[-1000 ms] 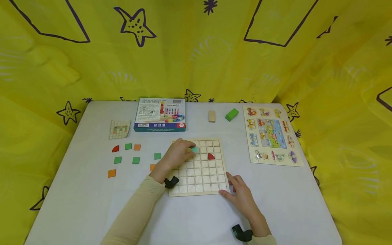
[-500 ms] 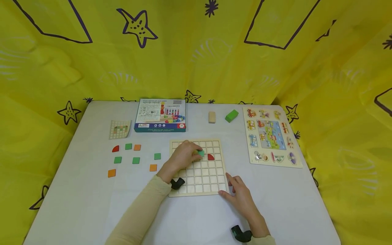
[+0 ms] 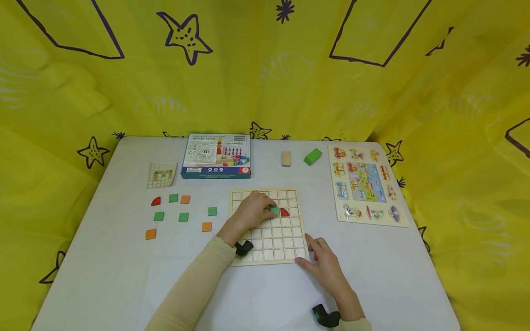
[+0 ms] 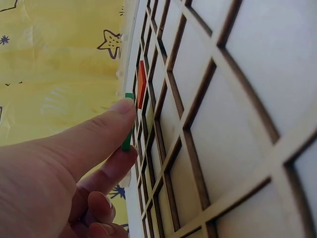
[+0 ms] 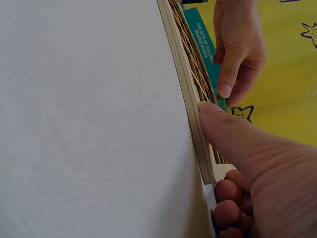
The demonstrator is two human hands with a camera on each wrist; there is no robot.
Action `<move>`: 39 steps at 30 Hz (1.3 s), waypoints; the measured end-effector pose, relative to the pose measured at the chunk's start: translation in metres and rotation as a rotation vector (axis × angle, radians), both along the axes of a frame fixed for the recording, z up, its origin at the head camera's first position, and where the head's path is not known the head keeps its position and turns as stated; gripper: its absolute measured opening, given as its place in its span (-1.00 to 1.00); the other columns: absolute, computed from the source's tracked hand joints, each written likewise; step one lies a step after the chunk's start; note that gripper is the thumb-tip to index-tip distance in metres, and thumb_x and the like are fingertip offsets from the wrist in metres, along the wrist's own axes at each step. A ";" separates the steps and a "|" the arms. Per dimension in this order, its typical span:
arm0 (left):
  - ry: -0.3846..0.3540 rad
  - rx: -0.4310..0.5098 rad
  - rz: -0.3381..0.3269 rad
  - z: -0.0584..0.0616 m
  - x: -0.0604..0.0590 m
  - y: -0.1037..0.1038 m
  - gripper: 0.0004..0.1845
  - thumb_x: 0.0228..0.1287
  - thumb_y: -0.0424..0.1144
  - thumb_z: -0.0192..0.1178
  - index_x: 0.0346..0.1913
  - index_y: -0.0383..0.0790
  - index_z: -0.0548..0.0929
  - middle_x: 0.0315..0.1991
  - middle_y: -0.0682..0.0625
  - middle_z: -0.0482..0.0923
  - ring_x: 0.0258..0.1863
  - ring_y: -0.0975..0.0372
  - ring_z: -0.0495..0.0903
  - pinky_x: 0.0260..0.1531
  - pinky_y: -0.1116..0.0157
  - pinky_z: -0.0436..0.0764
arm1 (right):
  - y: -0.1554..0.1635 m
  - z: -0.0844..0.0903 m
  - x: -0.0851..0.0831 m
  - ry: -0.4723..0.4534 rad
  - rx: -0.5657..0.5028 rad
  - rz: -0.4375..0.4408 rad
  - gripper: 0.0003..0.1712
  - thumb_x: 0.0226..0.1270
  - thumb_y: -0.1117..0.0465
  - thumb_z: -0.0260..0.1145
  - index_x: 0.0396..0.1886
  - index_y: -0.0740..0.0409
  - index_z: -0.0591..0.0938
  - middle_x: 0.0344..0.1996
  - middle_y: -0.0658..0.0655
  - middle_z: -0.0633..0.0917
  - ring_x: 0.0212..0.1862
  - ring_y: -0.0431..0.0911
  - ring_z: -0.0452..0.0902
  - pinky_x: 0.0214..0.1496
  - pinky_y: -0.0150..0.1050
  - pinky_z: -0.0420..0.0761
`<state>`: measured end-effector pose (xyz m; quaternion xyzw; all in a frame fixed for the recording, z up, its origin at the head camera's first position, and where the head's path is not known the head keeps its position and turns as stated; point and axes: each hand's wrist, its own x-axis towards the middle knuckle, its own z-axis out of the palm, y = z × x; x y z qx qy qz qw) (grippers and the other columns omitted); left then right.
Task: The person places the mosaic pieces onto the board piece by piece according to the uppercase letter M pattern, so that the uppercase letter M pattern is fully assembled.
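Note:
A wooden grid board (image 3: 277,242) lies in the middle of the white table. A red quarter-circle tile (image 3: 285,212) sits in one of its cells. My left hand (image 3: 252,209) pinches a green square tile (image 3: 274,210) between thumb and finger, right beside the red tile on its left. In the left wrist view the green tile (image 4: 127,141) stands on edge under my thumb, near the red tile (image 4: 141,84). My right hand (image 3: 322,258) holds the board's near right corner. Its thumb (image 5: 220,126) presses the board edge (image 5: 190,99) and its fingers are curled.
Several loose green and orange tiles (image 3: 184,216) and a red quarter tile (image 3: 156,201) lie left of the board. A pattern card (image 3: 161,174) and a toy box (image 3: 216,155) are behind them. A wooden block (image 3: 286,158), a green block (image 3: 313,156) and a vehicle puzzle (image 3: 366,184) are at the right.
My left hand has carried the green tile to the right across the board, up to the red tile. The right hand has stayed at the corner.

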<state>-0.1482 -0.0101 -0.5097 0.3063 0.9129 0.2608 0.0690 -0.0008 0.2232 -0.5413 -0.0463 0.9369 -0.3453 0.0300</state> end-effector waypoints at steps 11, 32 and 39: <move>-0.006 -0.022 -0.002 -0.004 0.000 0.003 -0.73 0.18 -0.09 0.41 -0.08 -0.09 0.77 -0.20 0.07 0.64 -0.23 0.19 0.45 -0.22 0.28 0.47 | 0.000 0.000 0.001 0.002 -0.008 0.001 -0.11 0.05 0.08 0.57 0.32 0.36 0.43 -0.29 -0.06 0.42 -0.39 -0.22 0.25 -0.47 -0.37 0.33; -0.005 -0.022 0.034 -0.005 0.001 0.006 -0.68 0.13 -0.06 0.44 -0.08 -0.11 0.77 -0.21 0.06 0.62 -0.22 0.19 0.47 -0.27 0.28 0.51 | 0.000 -0.001 0.000 -0.004 -0.002 0.005 -0.12 0.05 0.09 0.57 0.33 0.35 0.43 -0.28 -0.05 0.43 -0.39 -0.20 0.26 -0.46 -0.37 0.34; -0.020 -0.035 0.039 -0.005 0.001 0.006 -0.68 0.14 -0.07 0.43 -0.06 -0.10 0.77 -0.20 0.06 0.63 -0.22 0.20 0.47 -0.25 0.28 0.50 | 0.000 0.001 0.000 -0.001 -0.003 0.006 -0.11 0.05 0.09 0.57 0.33 0.36 0.43 -0.28 -0.05 0.43 -0.39 -0.18 0.26 -0.47 -0.37 0.34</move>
